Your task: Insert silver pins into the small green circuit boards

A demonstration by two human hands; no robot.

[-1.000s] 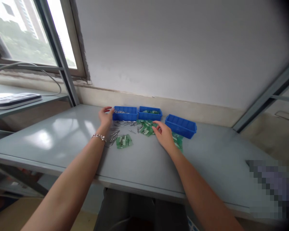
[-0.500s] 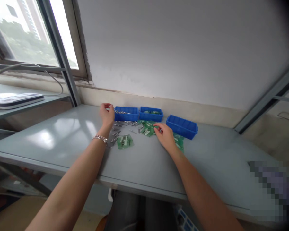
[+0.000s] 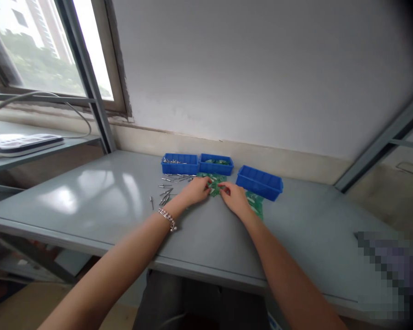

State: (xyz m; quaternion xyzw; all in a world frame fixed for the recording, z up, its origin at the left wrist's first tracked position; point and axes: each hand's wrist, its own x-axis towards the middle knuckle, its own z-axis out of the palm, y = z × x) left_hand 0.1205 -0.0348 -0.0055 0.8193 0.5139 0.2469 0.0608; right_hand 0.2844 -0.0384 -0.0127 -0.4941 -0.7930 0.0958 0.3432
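Note:
My left hand [image 3: 197,191] has its fingers bent together at the left side of the green plastic packets [image 3: 215,189]; what it pinches is too small to make out. Facing it, my right hand [image 3: 234,198] has thumb and fingertips closed at the right edge of those packets, seemingly on one of them. Several thin metal pins, like blind rivets [image 3: 165,197], lie loose left of my left hand. Another green packet [image 3: 255,204] lies right of my right hand, partly beneath its wrist. My left forearm hides part of the table.
Along the wall stand a blue bin [image 3: 181,165] with metal pins, a blue bin [image 3: 216,164] with green packets, and a third blue bin [image 3: 259,182] angled at the right. A flat white device [image 3: 24,143] sits on the left shelf. A pixelated patch covers the right table edge.
My left hand has moved right and nearer, from beside the bin of pins to the green packets, its forearm now covering the near packet. My right hand has stayed almost still.

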